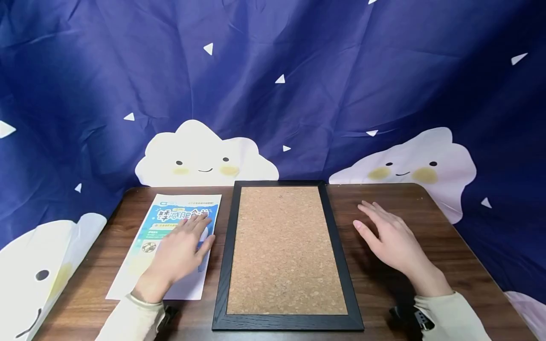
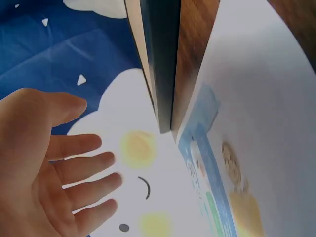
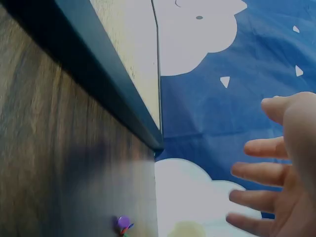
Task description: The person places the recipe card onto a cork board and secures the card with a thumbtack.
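Note:
A cork board [image 1: 286, 251] in a black frame lies at the middle of the table. To its left is a printed sheet [image 1: 141, 279] with a blue heading and Chinese lettering. My left hand [image 1: 179, 248] is over the sheet and covers part of the print; its fingers [image 2: 84, 170] are extended and hold nothing. My right hand [image 1: 392, 239] is to the right of the board, fingers spread and holding nothing. Small colourful pieces, one of them purple [image 3: 123, 222], lie on the table in the right wrist view; they look like push pins. The head view does not show them.
The brown wood-grain table [image 1: 452, 265] carries the board and sheet. Behind it hangs a dark blue cloth [image 1: 315, 85] printed with white clouds and small triangles. A black strap with a device [image 1: 422, 319] is at the right wrist.

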A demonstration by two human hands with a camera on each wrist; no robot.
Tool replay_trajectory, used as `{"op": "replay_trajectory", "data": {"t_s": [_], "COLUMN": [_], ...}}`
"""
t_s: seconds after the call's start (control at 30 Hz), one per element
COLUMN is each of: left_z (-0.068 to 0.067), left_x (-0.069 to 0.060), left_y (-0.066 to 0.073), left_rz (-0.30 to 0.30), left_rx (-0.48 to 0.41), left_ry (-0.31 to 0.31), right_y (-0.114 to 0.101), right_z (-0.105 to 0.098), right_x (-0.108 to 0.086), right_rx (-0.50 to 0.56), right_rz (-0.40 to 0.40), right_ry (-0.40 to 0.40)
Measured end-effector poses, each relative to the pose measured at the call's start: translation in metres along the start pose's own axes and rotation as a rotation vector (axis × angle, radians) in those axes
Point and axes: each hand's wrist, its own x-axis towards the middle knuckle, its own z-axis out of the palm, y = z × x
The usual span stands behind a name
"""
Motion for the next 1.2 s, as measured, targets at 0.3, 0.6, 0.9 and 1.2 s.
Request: {"op": "replay_trajectory", "data": {"t_s": [0.3, 0.6, 0.9, 1.2], "left_z": [-0.013, -0.014, -0.022, -0.024], "left_x": [-0.004, -0.011, -0.014, -0.023], "left_y": [-0.017, -0.031, -0.045, -0.062], "left_rz": [-0.095, -0.128, -0.177, -0.225], "left_rx": [-0.045, -0.047, -0.025, -0.023], "left_ry": [-0.022, -0.037, -0.114, -0.157], "right_y": [0.019, 0.035, 0.051, 0.064], "right_z": [0.002, 0.004, 0.005, 0.009], "right_x": [-0.001, -0.003, -0.004, -0.004], "right_rx": [0.086, 0.116, 0.094, 0.085], "right_rz": [0.108, 0.098, 0.127, 0.222], "right_ry": [0.026, 0.071, 0.05, -0.054]}}
